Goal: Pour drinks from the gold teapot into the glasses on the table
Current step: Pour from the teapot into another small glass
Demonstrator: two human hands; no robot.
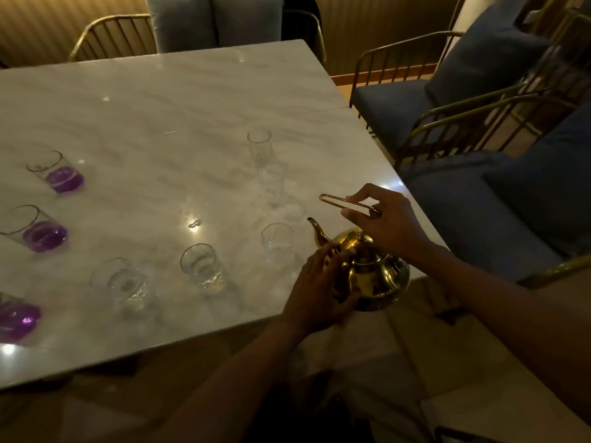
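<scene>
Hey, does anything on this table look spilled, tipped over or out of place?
Nothing stands out. The glasses all stand upright on the table, three with purple drink, and no spill shows. The right hand holds the teapot handle; the left hand steadies its side.

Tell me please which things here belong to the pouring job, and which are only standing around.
Part of the job:
gold teapot
left hand on its body
right hand gripping the handle
clear glasses, e.g.
purple-filled glasses, e.g.

Only standing around:
blue chairs
grey cushion
</scene>
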